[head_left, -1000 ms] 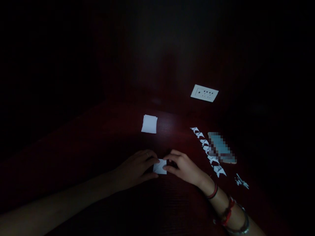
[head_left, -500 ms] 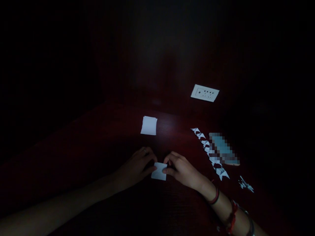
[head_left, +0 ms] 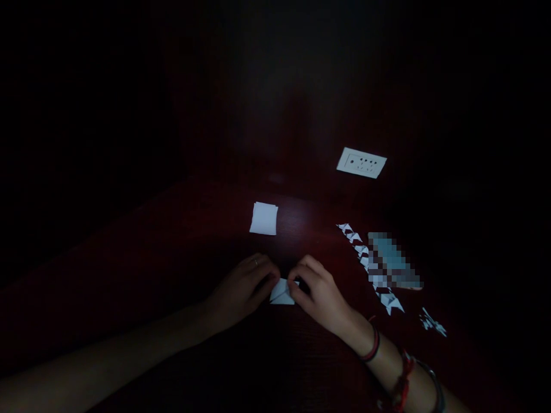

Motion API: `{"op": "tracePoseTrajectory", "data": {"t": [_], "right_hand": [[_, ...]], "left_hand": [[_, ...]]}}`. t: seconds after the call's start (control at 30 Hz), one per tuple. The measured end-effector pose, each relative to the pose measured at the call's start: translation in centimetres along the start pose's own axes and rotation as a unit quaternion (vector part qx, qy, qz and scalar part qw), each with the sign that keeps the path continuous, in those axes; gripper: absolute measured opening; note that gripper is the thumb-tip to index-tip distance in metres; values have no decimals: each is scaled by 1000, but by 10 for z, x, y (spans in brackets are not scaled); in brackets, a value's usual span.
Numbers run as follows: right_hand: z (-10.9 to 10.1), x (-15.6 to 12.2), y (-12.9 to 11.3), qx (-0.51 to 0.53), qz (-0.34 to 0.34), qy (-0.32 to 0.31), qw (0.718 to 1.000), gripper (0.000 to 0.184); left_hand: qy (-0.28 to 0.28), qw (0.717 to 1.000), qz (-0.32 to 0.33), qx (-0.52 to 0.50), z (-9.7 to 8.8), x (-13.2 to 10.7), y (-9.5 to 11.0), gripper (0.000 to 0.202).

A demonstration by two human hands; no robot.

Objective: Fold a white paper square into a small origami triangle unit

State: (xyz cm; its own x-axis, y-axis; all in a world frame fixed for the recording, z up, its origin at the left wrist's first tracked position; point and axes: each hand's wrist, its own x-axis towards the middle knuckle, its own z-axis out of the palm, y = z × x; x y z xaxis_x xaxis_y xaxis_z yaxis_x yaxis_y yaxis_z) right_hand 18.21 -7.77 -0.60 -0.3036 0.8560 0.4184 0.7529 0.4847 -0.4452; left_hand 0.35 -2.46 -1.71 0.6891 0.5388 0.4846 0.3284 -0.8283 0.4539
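A small white sheet of paper [head_left: 282,294] is pinched between my two hands, low over the dark red table. Its surface now shows a slanting fold line and a shaded part. My left hand [head_left: 250,282] grips the paper's left upper edge between thumb and fingertips; a ring is on one finger. On the opposite edge, my right hand [head_left: 317,289] pinches with thumb and index finger, the other fingers curled. Beyond the hands lies a stack of square white paper [head_left: 264,219].
To the right runs a row of folded white paper pieces [head_left: 390,301], beside a blurred-out phone-like object [head_left: 398,264]. Nearer lies a little heap of thin white bits [head_left: 433,322]. A white socket plate [head_left: 361,163] is on the wall behind. The surroundings are very dark.
The paper lay as a flat square; now it looks shorter, with a diagonal crease showing. Both hands have shifted slightly and closed in on its upper edge. The view has moved a little.
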Motion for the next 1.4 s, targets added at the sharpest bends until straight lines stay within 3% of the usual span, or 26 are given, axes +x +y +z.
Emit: {"op": "tracePoseTrajectory", "data": {"t": [0.3, 0.57, 0.97, 1.4], "right_hand": [[-3, -1, -4, -99, -85, 32, 991, 16], [-3, -1, -8, -90, -103, 20, 990, 14], [-17, 0, 3, -69, -69, -22, 995, 5], [-20, 0, 2, 2, -45, -37, 998, 9]], "left_hand": [[26, 997, 37, 56, -1, -3, 2, 12], [5, 984, 103, 146, -1, -6, 5, 16], [12, 988, 56, 143, -3, -5, 6, 15], [22, 992, 39, 121, -3, -5, 10, 15]]}}
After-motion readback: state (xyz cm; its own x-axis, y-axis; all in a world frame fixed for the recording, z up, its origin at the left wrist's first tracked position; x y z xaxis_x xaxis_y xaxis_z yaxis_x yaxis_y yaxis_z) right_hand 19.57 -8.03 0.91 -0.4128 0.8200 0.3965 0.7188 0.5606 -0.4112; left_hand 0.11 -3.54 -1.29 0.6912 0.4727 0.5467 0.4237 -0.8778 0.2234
